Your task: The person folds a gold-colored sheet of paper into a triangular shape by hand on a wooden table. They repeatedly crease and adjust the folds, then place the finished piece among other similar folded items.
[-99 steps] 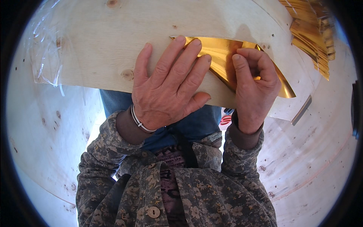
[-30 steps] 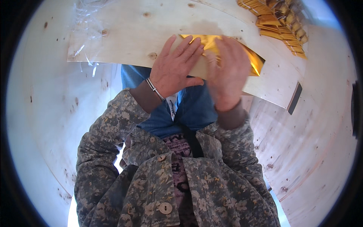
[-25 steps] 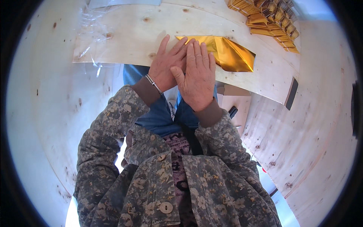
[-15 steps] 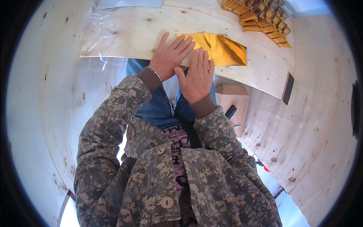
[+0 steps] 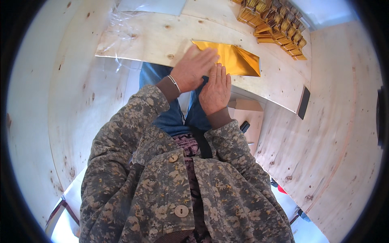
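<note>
Right hand (image 5: 215, 90) lies flat, fingers extended, at the near edge of the plywood table (image 5: 154, 40), gripping nothing. Left hand (image 5: 193, 69), likewise spread, presses the gold foil sheet (image 5: 237, 60), which extends beyond both hands. Gold stacks (image 5: 275, 26) lie farthest.

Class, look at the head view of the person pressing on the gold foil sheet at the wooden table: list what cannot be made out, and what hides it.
- Gold foil sheet: its left part lies under the left hand.
- Right hand: whether its fingertips touch the sheet cannot be told.
- Stack of gold pieces: cut off by the picture's top rim; too small to count.
- Table: its underside is hidden by the board itself.
- Dark flat object: too small to identify.
</note>
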The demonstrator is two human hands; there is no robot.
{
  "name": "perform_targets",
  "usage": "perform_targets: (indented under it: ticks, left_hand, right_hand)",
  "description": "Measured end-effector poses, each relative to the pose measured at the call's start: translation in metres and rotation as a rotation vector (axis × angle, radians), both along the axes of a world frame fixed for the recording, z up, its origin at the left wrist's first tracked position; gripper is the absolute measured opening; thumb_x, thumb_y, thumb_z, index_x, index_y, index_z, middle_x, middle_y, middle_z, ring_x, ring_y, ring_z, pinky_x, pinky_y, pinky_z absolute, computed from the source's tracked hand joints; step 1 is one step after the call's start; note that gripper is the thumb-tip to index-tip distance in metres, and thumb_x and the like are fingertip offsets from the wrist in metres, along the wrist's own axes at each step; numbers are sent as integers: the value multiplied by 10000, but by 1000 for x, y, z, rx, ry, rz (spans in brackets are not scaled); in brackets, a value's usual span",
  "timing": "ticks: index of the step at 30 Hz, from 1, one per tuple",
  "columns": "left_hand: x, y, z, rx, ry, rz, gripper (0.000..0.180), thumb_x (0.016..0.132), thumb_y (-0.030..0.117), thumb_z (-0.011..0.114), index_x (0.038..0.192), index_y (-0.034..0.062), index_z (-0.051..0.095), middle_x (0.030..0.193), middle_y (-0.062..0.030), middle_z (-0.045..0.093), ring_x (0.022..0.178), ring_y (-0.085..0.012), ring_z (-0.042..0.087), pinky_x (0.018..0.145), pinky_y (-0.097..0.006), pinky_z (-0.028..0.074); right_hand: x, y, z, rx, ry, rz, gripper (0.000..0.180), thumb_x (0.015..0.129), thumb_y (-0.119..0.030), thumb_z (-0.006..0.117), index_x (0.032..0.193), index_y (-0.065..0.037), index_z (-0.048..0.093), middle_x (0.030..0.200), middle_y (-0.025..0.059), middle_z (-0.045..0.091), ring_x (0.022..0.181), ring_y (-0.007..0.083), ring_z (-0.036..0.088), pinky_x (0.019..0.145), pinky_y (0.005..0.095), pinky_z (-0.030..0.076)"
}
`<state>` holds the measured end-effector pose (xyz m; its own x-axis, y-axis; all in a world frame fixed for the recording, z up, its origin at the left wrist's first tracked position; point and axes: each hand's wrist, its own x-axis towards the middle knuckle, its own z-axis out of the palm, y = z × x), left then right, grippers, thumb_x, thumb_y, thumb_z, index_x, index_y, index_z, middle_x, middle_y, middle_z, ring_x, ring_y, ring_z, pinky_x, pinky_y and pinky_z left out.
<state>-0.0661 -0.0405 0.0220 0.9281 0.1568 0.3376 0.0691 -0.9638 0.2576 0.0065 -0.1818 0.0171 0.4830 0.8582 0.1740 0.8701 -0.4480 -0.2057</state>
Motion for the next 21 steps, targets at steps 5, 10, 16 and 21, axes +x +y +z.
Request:
perform_targets:
  ticks: [5,10,16,21]
  left_hand:
    - [2,-17,-5,-187,-74,-27,736,846,296,696,1479,37,424,1505,-155,485,1416,-296,436,1177,-554,246]
    - [-3,-18,-7,-95,7,209,805,814,318,726,1500,52,401,1549,-141,431,1438,-275,400,1171,-586,240]
    - [3,-21,-10,103,136,474,795,802,219,713,1513,72,391,1579,-94,397,1451,-258,363,1145,-612,259]
    - [8,-20,-14,157,133,571,742,827,136,662,1517,87,393,1581,-68,399,1435,-278,370,1125,-601,286]
  right_hand:
    - [1,-3,-2,17,29,-4,628,896,-162,569,1469,46,419,1525,225,440,1472,361,337,1219,512,177]
    - [2,-5,-3,20,-14,-12,615,897,-140,555,1472,33,423,1532,205,442,1476,337,341,1216,512,184]
    - [4,-5,-3,8,-48,6,629,883,-116,546,1478,32,409,1537,197,439,1471,327,351,1213,510,189]
    - [4,-7,-1,8,-35,17,656,856,-102,545,1482,31,399,1544,195,430,1466,327,355,1215,516,179]
